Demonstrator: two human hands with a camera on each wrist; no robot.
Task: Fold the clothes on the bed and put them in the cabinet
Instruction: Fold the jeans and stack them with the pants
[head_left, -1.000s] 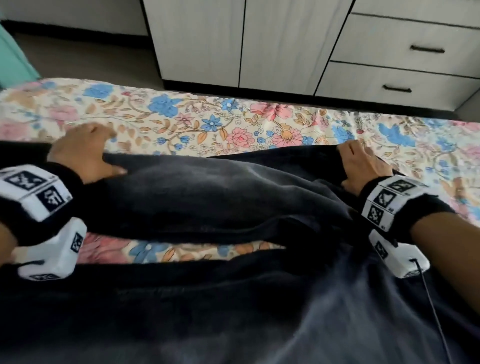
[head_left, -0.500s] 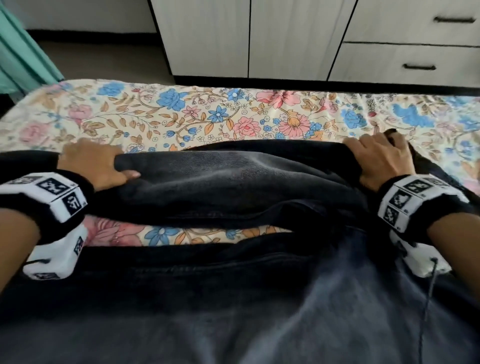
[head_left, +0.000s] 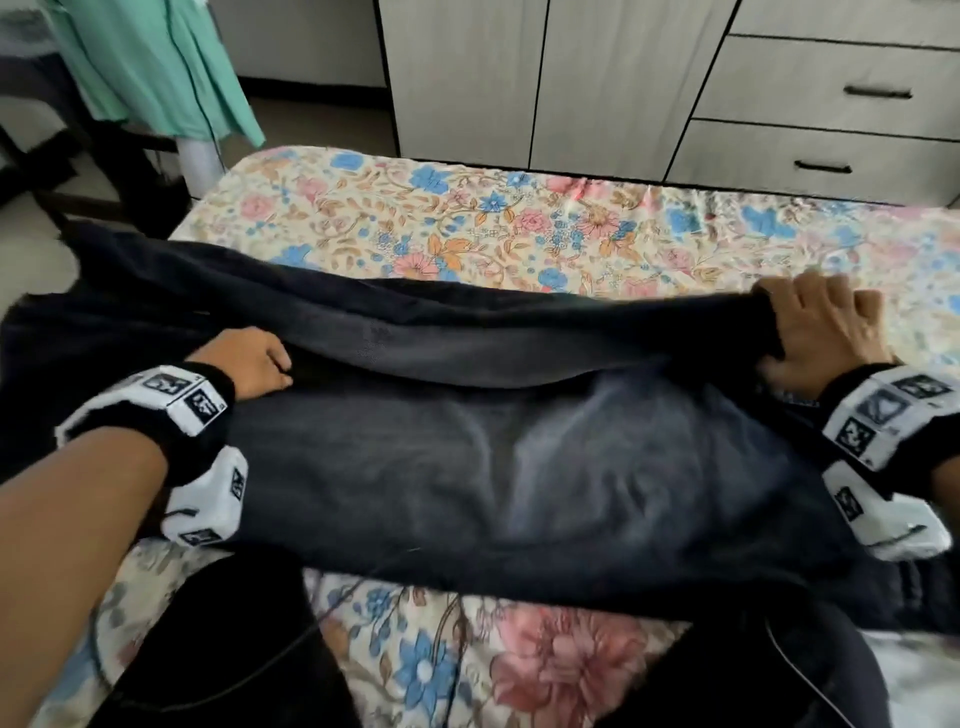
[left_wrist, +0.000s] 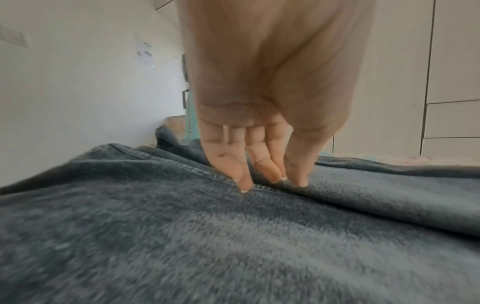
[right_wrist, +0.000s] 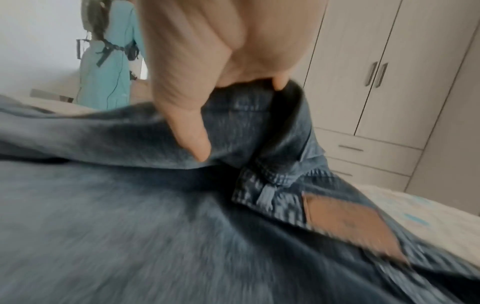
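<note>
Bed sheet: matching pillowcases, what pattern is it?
Floral, blue and pink on cream; head view.

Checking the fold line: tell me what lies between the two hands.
In the head view, only dark jeans span from the left hand to the right hand, a folded leg edge stretched between them.

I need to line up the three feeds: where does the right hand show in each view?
Head: the right hand is at the right edge, gripping the dark jeans.
Left wrist: not in it; only the left hand touching the jeans.
Right wrist: top centre, thumb and fingers pinching the waistband.
Shared landmark: the pale cabinet.
</note>
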